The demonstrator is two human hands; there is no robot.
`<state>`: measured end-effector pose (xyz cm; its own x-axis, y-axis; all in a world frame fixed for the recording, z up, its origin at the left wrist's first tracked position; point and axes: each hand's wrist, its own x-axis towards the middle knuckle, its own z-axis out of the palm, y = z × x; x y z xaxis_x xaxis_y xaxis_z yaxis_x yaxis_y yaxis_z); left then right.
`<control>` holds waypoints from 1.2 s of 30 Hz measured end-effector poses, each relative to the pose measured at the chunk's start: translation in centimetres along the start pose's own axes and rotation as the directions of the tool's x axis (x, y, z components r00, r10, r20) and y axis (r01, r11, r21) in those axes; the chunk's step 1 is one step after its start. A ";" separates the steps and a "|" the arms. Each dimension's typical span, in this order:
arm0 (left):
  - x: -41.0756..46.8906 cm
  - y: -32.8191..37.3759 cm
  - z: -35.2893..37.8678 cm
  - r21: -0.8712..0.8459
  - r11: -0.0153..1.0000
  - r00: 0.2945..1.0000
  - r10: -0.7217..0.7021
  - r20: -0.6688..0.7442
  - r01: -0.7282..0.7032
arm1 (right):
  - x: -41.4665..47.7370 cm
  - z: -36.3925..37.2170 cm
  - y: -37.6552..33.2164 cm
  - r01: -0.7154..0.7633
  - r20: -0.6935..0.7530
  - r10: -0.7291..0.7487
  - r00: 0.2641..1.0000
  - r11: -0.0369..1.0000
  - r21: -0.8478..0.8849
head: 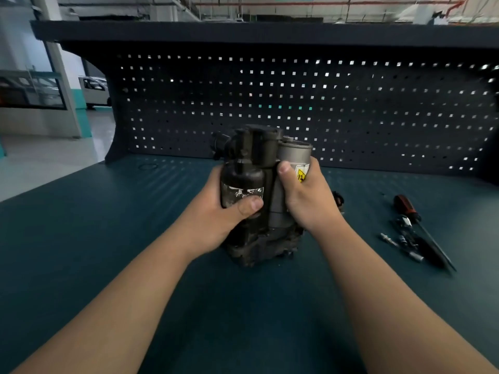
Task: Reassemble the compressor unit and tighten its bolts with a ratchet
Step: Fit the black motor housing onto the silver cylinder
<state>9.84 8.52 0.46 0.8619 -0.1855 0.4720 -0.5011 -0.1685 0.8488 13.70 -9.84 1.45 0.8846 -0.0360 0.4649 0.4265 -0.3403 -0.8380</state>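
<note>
The compressor unit (256, 157) stands upright in the middle of the green bench, dark and grimy, with a black cylinder on its left and a grey metal cylinder with a yellow warning label on its right. My left hand (216, 211) grips the black cylinder, thumb across its worn white label. My right hand (305, 195) wraps around the grey cylinder, thumb on its front. A ratchet (415, 238) with sockets and loose bolts lies on the bench to the right, apart from both hands.
A screwdriver (421, 228) with a dark red handle lies beside the ratchet at the right. A small dark part (337, 198) sits just behind my right hand. A thin ring (148, 166) lies far left. The perforated back panel (297, 103) walls off the bench's far edge.
</note>
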 end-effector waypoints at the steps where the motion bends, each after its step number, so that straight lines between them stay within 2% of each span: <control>1: 0.7 0.3 0.2 0.000 1.000 0.999 -0.004 0.033 0.004 | 0.1 -0.5 0.1 -0.013 -0.026 0.012 1.000 1.000 -0.021; 4: 2.1 1.2 1.3 -0.021 1.000 0.994 -0.016 0.107 0.018 | 0.3 -2.3 0.4 -0.059 -0.076 0.054 0.996 0.995 -0.075; 10: 2.5 1.2 2.5 -0.102 0.994 0.988 -0.009 0.157 0.025 | 0.7 -3.8 1.2 -0.074 -0.081 0.065 0.995 0.991 -0.115; 14: 2.5 1.8 1.9 -0.016 1.000 0.980 -0.002 0.200 0.005 | 0.7 -3.6 1.0 -0.044 -0.052 0.038 0.998 0.992 -0.120; 21: 1.4 1.4 2.6 0.111 0.993 0.988 0.006 0.152 -0.023 | -0.4 -3.1 0.5 -0.029 -0.082 0.020 0.996 0.994 -0.109; 25: 0.1 0.0 2.7 0.228 0.973 0.993 0.004 0.120 -0.032 | -1.1 -2.5 0.7 0.021 -0.054 -0.031 0.998 0.985 -0.174; 27: -0.4 -0.6 2.7 0.229 0.973 0.998 0.008 0.055 -0.020 | -1.3 -2.3 0.6 0.049 -0.023 -0.054 0.998 0.983 -0.174; 31: -0.9 -1.3 2.8 0.229 0.973 1.000 -0.003 0.013 0.000 | -1.2 -1.8 0.8 0.051 -0.038 -0.058 0.998 0.985 -0.168; 36: -0.8 -2.6 3.3 0.115 0.990 0.996 -0.081 -0.032 0.084 | -0.9 -1.6 0.6 0.039 -0.043 -0.049 0.998 0.979 -0.199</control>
<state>10.19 5.96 -2.93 0.9016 -0.1407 0.4091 -0.4326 -0.2934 0.8525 12.86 -11.50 0.93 0.8539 -0.0597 0.5169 0.4148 -0.5216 -0.7455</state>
